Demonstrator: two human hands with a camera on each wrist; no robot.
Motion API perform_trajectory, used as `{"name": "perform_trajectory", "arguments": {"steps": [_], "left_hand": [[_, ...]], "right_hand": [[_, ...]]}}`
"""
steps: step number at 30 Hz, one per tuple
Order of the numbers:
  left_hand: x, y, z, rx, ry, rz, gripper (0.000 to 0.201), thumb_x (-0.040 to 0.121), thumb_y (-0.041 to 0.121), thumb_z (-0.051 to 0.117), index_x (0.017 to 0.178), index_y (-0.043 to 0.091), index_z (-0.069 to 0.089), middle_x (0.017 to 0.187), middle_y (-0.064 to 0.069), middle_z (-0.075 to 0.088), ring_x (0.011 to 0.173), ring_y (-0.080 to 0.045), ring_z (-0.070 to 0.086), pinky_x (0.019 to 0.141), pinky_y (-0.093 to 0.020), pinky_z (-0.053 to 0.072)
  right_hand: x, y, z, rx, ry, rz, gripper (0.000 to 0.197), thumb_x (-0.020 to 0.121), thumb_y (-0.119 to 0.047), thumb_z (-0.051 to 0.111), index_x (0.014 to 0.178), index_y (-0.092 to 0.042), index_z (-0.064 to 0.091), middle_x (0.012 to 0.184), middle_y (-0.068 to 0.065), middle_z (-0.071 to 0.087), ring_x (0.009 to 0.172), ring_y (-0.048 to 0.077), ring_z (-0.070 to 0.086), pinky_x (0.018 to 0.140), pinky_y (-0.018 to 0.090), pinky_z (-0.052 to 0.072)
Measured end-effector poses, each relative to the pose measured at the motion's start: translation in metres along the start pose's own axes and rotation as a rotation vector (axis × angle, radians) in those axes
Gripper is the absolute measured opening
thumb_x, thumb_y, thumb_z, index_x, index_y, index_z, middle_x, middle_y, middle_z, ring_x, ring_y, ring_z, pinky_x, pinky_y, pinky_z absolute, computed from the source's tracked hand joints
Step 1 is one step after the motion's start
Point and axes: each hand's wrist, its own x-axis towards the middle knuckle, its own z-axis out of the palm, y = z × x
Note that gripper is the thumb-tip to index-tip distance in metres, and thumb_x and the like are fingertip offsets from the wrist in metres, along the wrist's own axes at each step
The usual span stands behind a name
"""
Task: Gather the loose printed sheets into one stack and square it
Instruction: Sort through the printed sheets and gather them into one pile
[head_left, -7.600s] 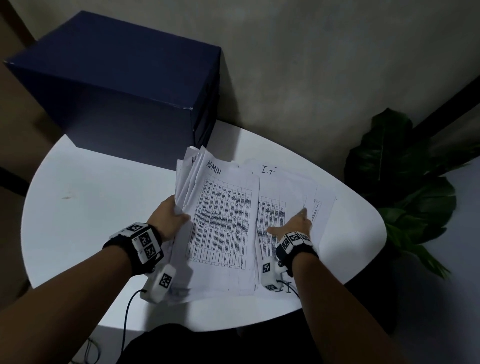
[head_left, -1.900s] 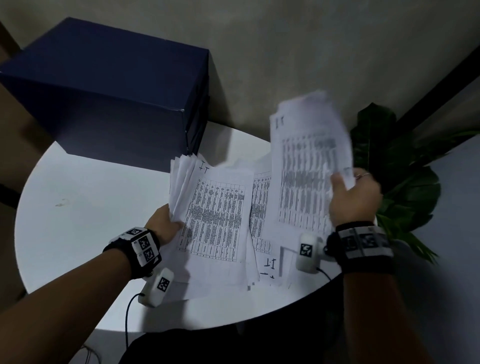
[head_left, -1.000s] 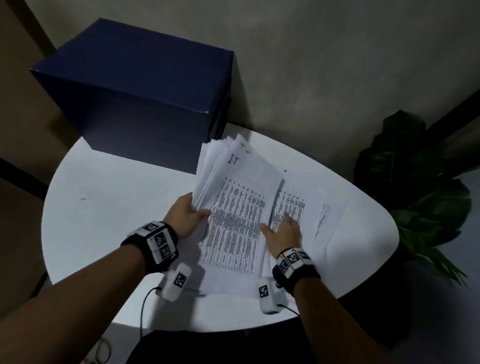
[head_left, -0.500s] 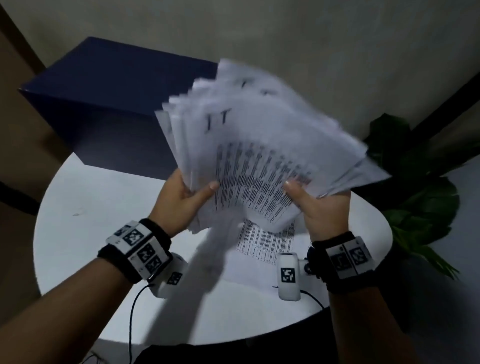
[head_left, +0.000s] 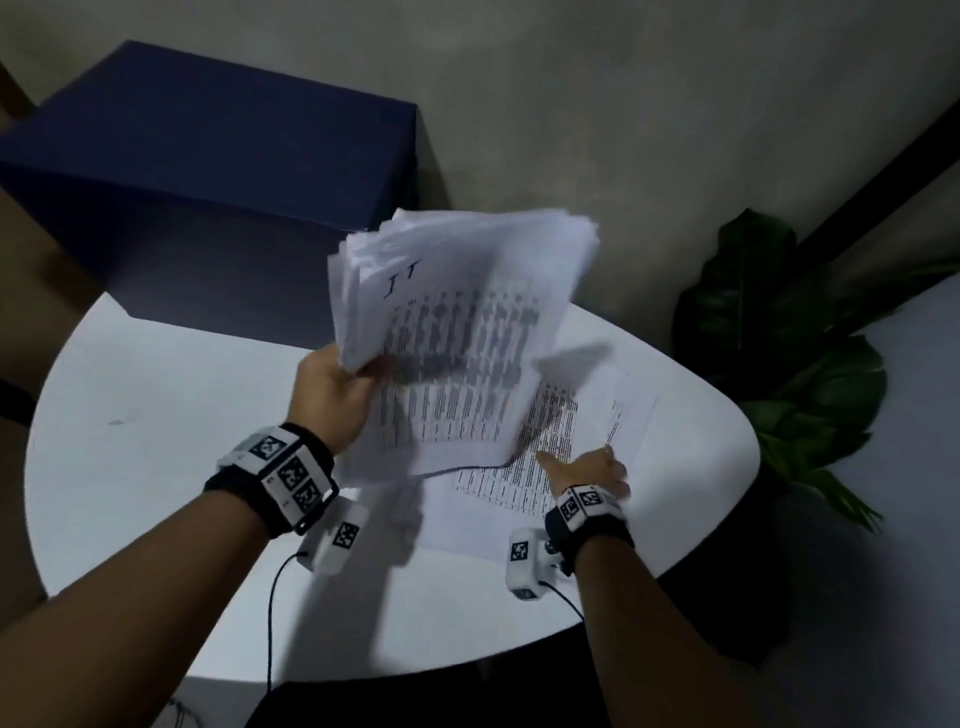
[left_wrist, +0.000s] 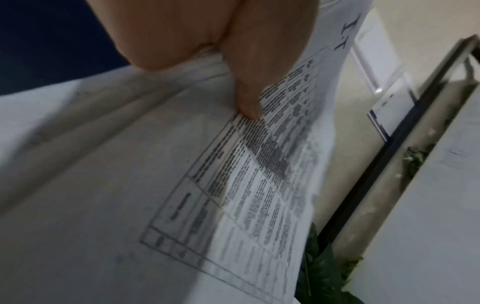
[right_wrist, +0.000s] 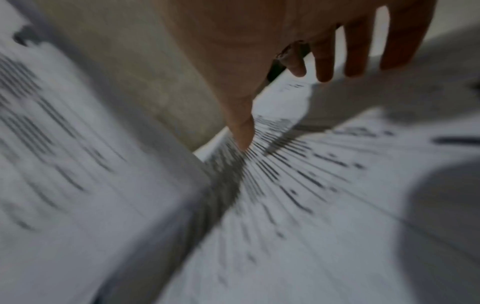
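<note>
My left hand (head_left: 337, 395) grips a thick, fanned bundle of printed sheets (head_left: 457, 332) by its left edge and holds it tilted above the white round table (head_left: 156, 441); its top page is marked "I T". In the left wrist view the thumb (left_wrist: 262, 67) presses on that top page (left_wrist: 233, 185). Loose printed sheets (head_left: 582, 441) still lie flat on the table at the right. My right hand (head_left: 587, 467) rests on them with straight, spread fingers (right_wrist: 324, 59), holding nothing. The right wrist view is blurred.
A large dark blue box (head_left: 208, 182) stands at the back left of the table. A leafy plant (head_left: 789, 364) stands past the table's right edge, against the wall. The table's rim curves close in front of both wrists.
My right hand has let go of the lifted bundle and dropped onto the sheets lying on the table. The left hand alone now holds the bundle, slightly lower.
</note>
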Motion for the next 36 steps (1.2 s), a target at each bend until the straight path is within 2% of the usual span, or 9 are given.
{"name": "perform_trajectory", "arguments": {"steps": [3, 6, 10, 13, 17, 21, 27, 32, 36], "left_hand": [[0.006, 0.003, -0.015, 0.011, -0.017, 0.019, 0.007, 0.088, 0.012, 0.072, 0.086, 0.018, 0.076, 0.066, 0.031, 0.067, 0.068, 0.014, 0.062, 0.064, -0.006, 0.047], [0.007, 0.003, -0.021, -0.05, -0.064, -0.076, 0.029, 0.085, 0.008, 0.075, 0.081, 0.034, 0.066, 0.067, 0.043, 0.063, 0.069, 0.023, 0.061, 0.065, 0.001, 0.046], [0.003, -0.006, -0.03, -0.086, -0.072, -0.222, 0.013, 0.081, 0.018, 0.08, 0.073, 0.018, 0.07, 0.064, 0.012, 0.072, 0.06, 0.002, 0.063, 0.068, -0.031, 0.057], [-0.003, -0.012, -0.029, -0.076, -0.102, -0.301, 0.031, 0.082, 0.019, 0.08, 0.08, -0.008, 0.067, 0.076, -0.025, 0.068, 0.067, -0.024, 0.061, 0.069, -0.048, 0.058], [-0.013, -0.026, -0.019, -0.059, -0.206, -0.444, 0.034, 0.082, 0.02, 0.081, 0.075, -0.005, 0.06, 0.07, -0.034, 0.064, 0.057, -0.035, 0.064, 0.056, -0.054, 0.057], [-0.024, -0.041, 0.003, 0.026, -0.294, -0.58, 0.029, 0.085, 0.017, 0.077, 0.08, -0.007, 0.061, 0.066, -0.024, 0.065, 0.048, -0.03, 0.066, 0.047, -0.037, 0.057], [-0.022, -0.066, 0.017, 0.274, -0.377, -0.683, 0.04, 0.083, 0.031, 0.079, 0.097, -0.004, 0.066, 0.089, -0.019, 0.071, 0.078, -0.033, 0.068, 0.061, -0.03, 0.049], [-0.023, -0.068, 0.018, 0.41, -0.482, -0.581, 0.041, 0.088, 0.037, 0.072, 0.085, -0.002, 0.062, 0.069, -0.009, 0.061, 0.069, -0.027, 0.062, 0.051, -0.028, 0.041], [-0.023, -0.075, 0.014, 0.192, -0.384, -0.656, 0.058, 0.091, 0.059, 0.052, 0.094, 0.003, 0.069, 0.096, -0.013, 0.074, 0.089, -0.031, 0.07, 0.081, -0.039, 0.057]], "right_hand": [[0.012, 0.009, 0.025, -0.125, 0.011, -0.021, 0.124, 0.063, -0.061, 0.08, 0.15, -0.007, 0.01, 0.15, 0.019, 0.024, 0.137, 0.04, 0.029, 0.105, 0.055, 0.038], [0.016, 0.008, 0.024, 0.03, -0.018, -0.028, 0.121, 0.069, -0.04, 0.084, 0.152, -0.005, 0.003, 0.148, 0.021, 0.037, 0.133, 0.039, 0.043, 0.105, 0.048, 0.042], [0.02, 0.013, 0.007, 0.119, 0.067, -0.076, 0.069, 0.084, -0.022, 0.075, 0.139, 0.003, 0.04, 0.132, 0.022, 0.058, 0.12, 0.037, 0.058, 0.097, 0.039, 0.048], [0.014, 0.013, 0.0, 0.133, 0.108, -0.136, 0.058, 0.089, -0.021, 0.068, 0.137, 0.0, 0.046, 0.133, 0.021, 0.057, 0.119, 0.038, 0.058, 0.096, 0.039, 0.049], [-0.004, 0.008, -0.019, 0.156, 0.166, -0.216, 0.043, 0.095, -0.022, 0.057, 0.135, -0.008, 0.051, 0.125, 0.02, 0.061, 0.109, 0.039, 0.062, 0.093, 0.044, 0.053], [-0.025, 0.0, -0.063, 0.22, 0.295, -0.318, 0.038, 0.097, -0.019, 0.057, 0.134, -0.009, 0.054, 0.126, 0.022, 0.06, 0.115, 0.039, 0.058, 0.095, 0.04, 0.047], [-0.041, -0.009, -0.14, 0.402, 0.623, -0.511, 0.022, 0.09, -0.021, 0.065, 0.102, -0.004, 0.064, 0.088, 0.014, 0.064, 0.088, 0.035, 0.064, 0.073, 0.037, 0.046], [-0.027, -0.007, -0.124, 0.44, 0.38, -0.509, 0.025, 0.088, -0.02, 0.07, 0.102, 0.001, 0.07, 0.089, 0.012, 0.067, 0.087, 0.028, 0.066, 0.071, 0.029, 0.044], [-0.014, -0.003, -0.042, 0.467, 0.046, -0.341, 0.035, 0.086, -0.018, 0.072, 0.115, 0.002, 0.067, 0.11, 0.017, 0.071, 0.104, 0.03, 0.067, 0.082, 0.026, 0.048]]}}
